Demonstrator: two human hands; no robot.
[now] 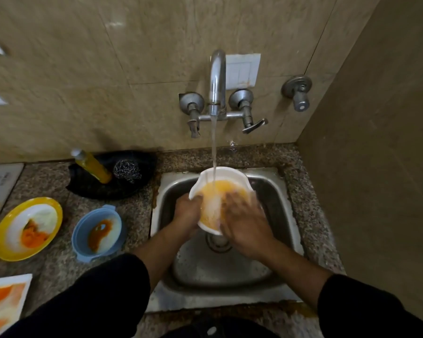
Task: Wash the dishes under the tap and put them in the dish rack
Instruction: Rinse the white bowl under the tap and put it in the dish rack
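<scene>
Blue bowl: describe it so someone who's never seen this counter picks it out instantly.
Start at the steel sink and go left onto the speckled granite counter. The first dish there is the blue bowl, between the sink and a yellow-rimmed plate. It is the only blue dish, small and round with little side handles, smeared inside with brown-orange sauce.

The square stainless-steel sink (286,191) looks dull and water-spotted, its basin brushed rather than polished. Above it, the curved chrome tap (217,76) is glossy, while the wall tiles behind are smooth, faintly mottled beige. Around the sink, the speckled granite counter (137,215) appears grainy. Left of the sink sit a wiry steel-wool scrubber (127,170), a smooth blue plastic bowl (97,231) and a glossy yellow-rimmed plate (27,228). Over the sink, the white oval bowl (220,174) looks wet and shiny.
</scene>
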